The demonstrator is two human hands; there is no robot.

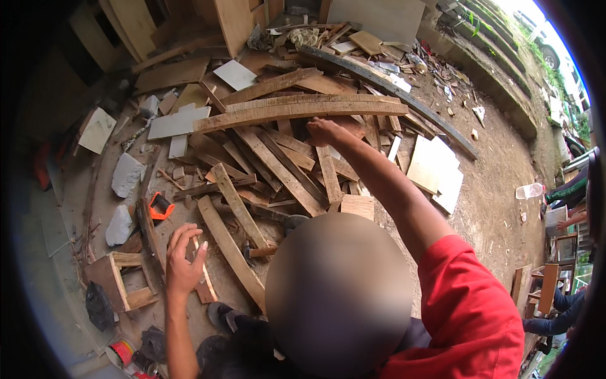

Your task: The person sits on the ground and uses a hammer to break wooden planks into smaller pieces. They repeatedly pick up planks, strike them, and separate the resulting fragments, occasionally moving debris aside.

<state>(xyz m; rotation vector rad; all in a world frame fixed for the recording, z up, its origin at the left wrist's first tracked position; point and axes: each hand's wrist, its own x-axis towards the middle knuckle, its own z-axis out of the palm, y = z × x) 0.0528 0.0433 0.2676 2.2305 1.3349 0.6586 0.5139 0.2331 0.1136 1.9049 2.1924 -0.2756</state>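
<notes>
Left hand (184,260): fingers spread and loosely bent, thumb apart; just beside a narrow wooden slat (206,288) — touching or not, cannot tell. Right hand (325,132): extended far forward, fingers curled; pinching anything or not, cannot tell. Long timber beam (303,108): just beyond right hand, laid across jumbled planks (276,169), apparently borne up by them. Orange-and-black tool (161,206): just beyond left hand, perhaps for easy reach. Open wooden box frame (106,283): left of left hand, probably set aside from loose planks.
</notes>
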